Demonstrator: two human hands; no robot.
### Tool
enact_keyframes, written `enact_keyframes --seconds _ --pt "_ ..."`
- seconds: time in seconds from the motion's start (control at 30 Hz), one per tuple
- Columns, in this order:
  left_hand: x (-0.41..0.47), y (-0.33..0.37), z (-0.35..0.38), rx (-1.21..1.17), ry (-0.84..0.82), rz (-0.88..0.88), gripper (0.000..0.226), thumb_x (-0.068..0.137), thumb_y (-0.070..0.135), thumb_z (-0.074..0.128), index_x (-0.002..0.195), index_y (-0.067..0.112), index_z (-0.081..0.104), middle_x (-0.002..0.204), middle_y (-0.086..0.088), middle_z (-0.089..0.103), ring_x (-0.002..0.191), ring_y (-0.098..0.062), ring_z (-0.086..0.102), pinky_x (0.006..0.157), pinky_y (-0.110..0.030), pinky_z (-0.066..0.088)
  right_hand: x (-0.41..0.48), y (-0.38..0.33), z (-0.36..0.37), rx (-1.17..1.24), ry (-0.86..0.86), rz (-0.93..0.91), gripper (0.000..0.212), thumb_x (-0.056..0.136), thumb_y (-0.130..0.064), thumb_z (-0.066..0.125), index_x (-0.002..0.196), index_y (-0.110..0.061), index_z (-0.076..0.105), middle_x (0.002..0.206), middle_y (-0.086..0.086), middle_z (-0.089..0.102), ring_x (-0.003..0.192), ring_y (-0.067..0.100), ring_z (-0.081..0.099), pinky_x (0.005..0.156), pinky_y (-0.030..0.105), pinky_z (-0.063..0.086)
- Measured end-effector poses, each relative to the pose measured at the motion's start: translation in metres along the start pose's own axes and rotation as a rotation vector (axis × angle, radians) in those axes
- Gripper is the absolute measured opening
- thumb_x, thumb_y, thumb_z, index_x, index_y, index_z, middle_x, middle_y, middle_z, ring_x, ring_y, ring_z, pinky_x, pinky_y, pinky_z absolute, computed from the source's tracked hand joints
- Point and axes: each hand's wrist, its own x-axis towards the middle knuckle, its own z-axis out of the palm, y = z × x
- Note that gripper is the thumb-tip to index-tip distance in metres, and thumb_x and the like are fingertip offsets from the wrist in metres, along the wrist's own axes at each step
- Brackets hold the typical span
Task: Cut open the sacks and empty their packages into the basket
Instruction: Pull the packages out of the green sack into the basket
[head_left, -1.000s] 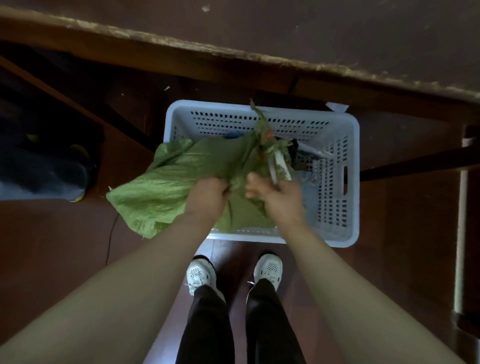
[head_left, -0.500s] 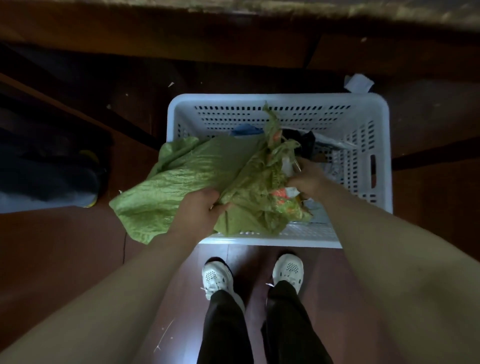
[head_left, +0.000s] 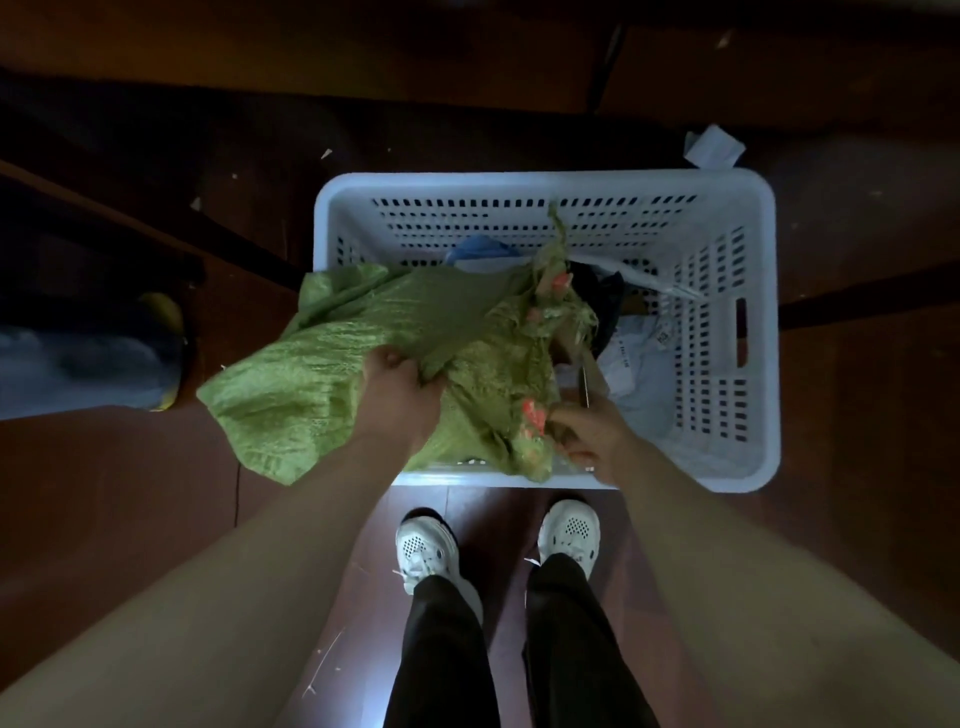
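Left hand (head_left: 397, 397) is closed on a bunched fold of the green woven sack (head_left: 332, 384), fingers dug into the fabric. Right hand (head_left: 589, 434) is closed round a knife (head_left: 584, 385), blade pointing away from the person, just beside the sack's frayed cut edge w/ orange-red print; print too crumpled to read. Sack drapes over the near-left rim of the white slotted plastic basket (head_left: 748, 332) & hangs out past it. Inside the basket: pale poly packages (head_left: 636, 358) w/ small white labels, text too small to read, plus a dark item & a blue one at the back. Basket sits on the dark floor (head_left: 857, 467). White shoes (head_left: 426, 551) stand just before it. Paper scrap (head_left: 712, 148) lies beyond the far-right corner.
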Motion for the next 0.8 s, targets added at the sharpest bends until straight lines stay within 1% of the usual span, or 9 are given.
enact_keyframes --seconds 0.1,0.17,0.27,0.37,0.43,0.57,0.6,0.7,0.8 --pt "0.006 0.0 0.001 -0.175 -0.069 -0.181 0.023 0.091 0.02 0.058 0.097 -0.002 0.064 0.096 -0.021 0.062 0.089 -0.03 0.058 0.08 -0.037 0.046 0.013 0.0 0.007 0.191 0.036 0.072 0.027 0.081 -0.044 0.066 0.083 -0.018 0.058 0.06 0.0 0.055 0.035 0.008 0.049 0.034 0.016 0.035" --pt "0.008 -0.002 0.0 -0.305 -0.112 -0.286 0.016 0.088 0.011 0.061 0.099 -0.001 0.064 0.082 -0.018 0.059 0.079 -0.028 0.056 0.077 -0.038 0.047 0.026 -0.006 0.009 0.225 0.16 0.005 0.056 0.069 -0.059 0.071 0.106 -0.019 0.064 0.085 0.006 0.066 0.072 0.023 0.064 0.063 0.033 0.054" --pt "0.008 -0.002 -0.003 -0.44 -0.145 -0.402 0.008 0.088 0.001 0.059 0.094 -0.002 0.061 0.075 -0.017 0.054 0.069 -0.027 0.052 0.073 -0.037 0.047 0.036 -0.015 0.006 0.042 0.366 -0.137 0.071 0.068 -0.054 0.075 0.127 -0.02 0.057 0.115 0.002 0.062 0.108 0.027 0.058 0.093 0.037 0.048" --pt "0.01 -0.003 -0.007 -0.503 -0.205 -0.465 0.02 0.091 -0.002 0.052 0.071 0.001 0.054 0.071 -0.013 0.048 0.06 -0.022 0.045 0.051 -0.028 0.044 0.039 -0.028 0.008 0.099 0.304 -0.126 0.075 0.064 -0.05 0.078 0.13 -0.022 0.056 0.126 0.003 0.059 0.112 0.026 0.057 0.099 0.038 0.047" --pt "0.011 -0.005 -0.008 -0.515 -0.197 -0.468 0.013 0.091 0.0 0.053 0.079 0.001 0.057 0.076 -0.012 0.053 0.063 -0.019 0.052 0.045 -0.02 0.049 0.04 -0.037 0.01 0.065 0.231 -0.115 0.08 0.067 -0.057 0.073 0.135 -0.023 0.049 0.134 0.004 0.053 0.114 0.027 0.054 0.098 0.04 0.047" --pt "0.012 -0.013 -0.008 -0.528 -0.185 -0.46 0.022 0.089 0.005 0.058 0.109 -0.005 0.058 0.102 -0.015 0.06 0.075 -0.019 0.058 0.068 -0.025 0.054 0.043 -0.058 0.016 -0.017 0.1 -0.134 0.064 0.087 -0.057 0.054 0.143 -0.032 0.036 0.136 -0.001 0.046 0.07 0.01 0.044 0.05 0.02 0.04" --pt "0.012 -0.014 -0.008 -0.525 -0.183 -0.457 0.026 0.089 0.006 0.059 0.113 -0.005 0.058 0.106 -0.016 0.061 0.079 -0.021 0.059 0.071 -0.027 0.053 0.046 -0.061 0.016 -0.027 0.077 -0.137 0.063 0.09 -0.056 0.05 0.145 -0.034 0.031 0.141 -0.001 0.041 0.077 0.012 0.047 0.051 0.018 0.041" --pt "0.01 -0.015 -0.007 -0.551 -0.183 -0.452 0.029 0.088 0.007 0.06 0.115 -0.005 0.058 0.115 -0.019 0.062 0.086 -0.023 0.061 0.072 -0.028 0.054 0.053 -0.063 0.021 -0.126 0.029 -0.189 0.061 0.097 -0.048 0.042 0.15 -0.034 0.016 0.153 -0.002 0.024 0.132 0.021 0.037 0.094 0.029 0.039" --pt "0.007 -0.011 -0.006 -0.6 -0.187 -0.44 0.009 0.089 0.004 0.059 0.097 -0.001 0.06 0.09 -0.011 0.063 0.065 -0.015 0.063 0.054 -0.019 0.055 0.055 -0.06 0.025 -0.048 0.118 -0.19 0.063 0.092 -0.055 0.044 0.149 -0.038 0.019 0.145 -0.003 0.035 0.12 0.015 0.044 0.087 0.028 0.036"
